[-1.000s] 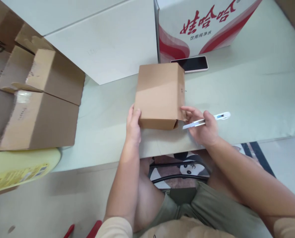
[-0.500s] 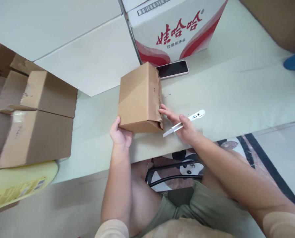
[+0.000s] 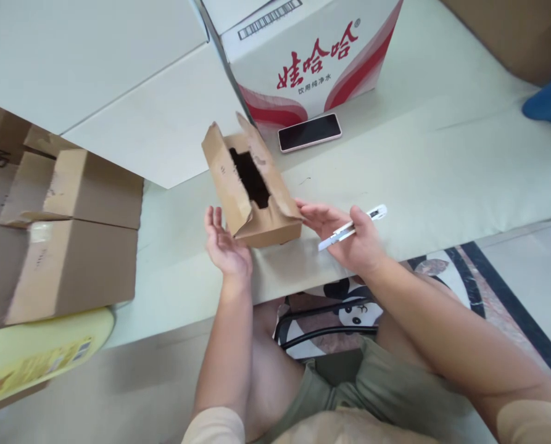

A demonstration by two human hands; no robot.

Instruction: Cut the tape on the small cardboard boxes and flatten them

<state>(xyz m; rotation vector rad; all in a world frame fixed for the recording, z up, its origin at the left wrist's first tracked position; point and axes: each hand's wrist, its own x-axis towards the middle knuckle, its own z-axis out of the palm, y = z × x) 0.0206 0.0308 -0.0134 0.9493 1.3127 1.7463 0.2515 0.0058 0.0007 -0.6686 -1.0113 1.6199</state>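
Note:
A small brown cardboard box (image 3: 268, 234) sits on the pale green tabletop, its flaps partly raised around a dark opening on top. My left hand (image 3: 229, 250) is at the box's near left corner, palm up with the fingers spread. On the other side, my right hand (image 3: 344, 234) holds a white utility knife (image 3: 344, 232) between thumb and palm, blade out and pointing toward the lower left. The outstretched fingertips of that hand reach the box's right edge.
Behind the box lies a phone (image 3: 310, 132) in front of a white and red carton (image 3: 316, 74). White panels (image 3: 164, 117) stand at the upper left. Open cardboard boxes (image 3: 94, 265) and a yellow bottle (image 3: 48, 351) are on the left. A blue object (image 3: 550, 102) is at far right.
The box has been turned so that its opening, which faced right, now faces up with the flaps spread. My left hand's fingers have come away from its lower corner. The knife stays in my right hand.

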